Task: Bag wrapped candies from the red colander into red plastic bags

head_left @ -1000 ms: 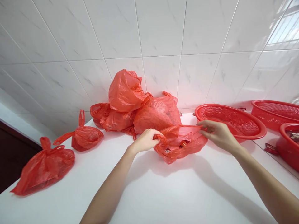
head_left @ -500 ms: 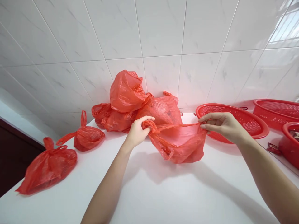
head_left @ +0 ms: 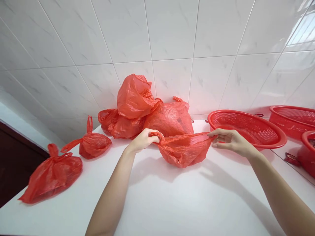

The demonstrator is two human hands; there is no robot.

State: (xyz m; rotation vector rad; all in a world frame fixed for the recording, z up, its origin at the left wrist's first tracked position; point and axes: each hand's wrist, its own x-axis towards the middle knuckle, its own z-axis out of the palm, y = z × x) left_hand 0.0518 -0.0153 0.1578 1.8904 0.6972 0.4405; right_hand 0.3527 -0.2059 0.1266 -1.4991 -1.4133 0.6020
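Note:
A thin red plastic bag is stretched between my two hands, just above the white tabletop. My left hand is closed round its bunched left side. At the opposite end, my right hand pinches the rim between thumb and fingers. The mouth of the bag is drawn into a narrow, nearly straight line, so its inside is mostly hidden. Directly behind it, larger filled red bags lean against the tiled wall, and another red bag rests on top of them.
Two tied red bags, a small one and a larger one, sit on the left of the white table. A red mesh basket stands at the back right. Further right are another red basket and a red tub.
The bag's mouth has been pulled tighter and narrower, and its bottom hangs slightly higher. My left hand has moved a little left. The view has shifted slightly.

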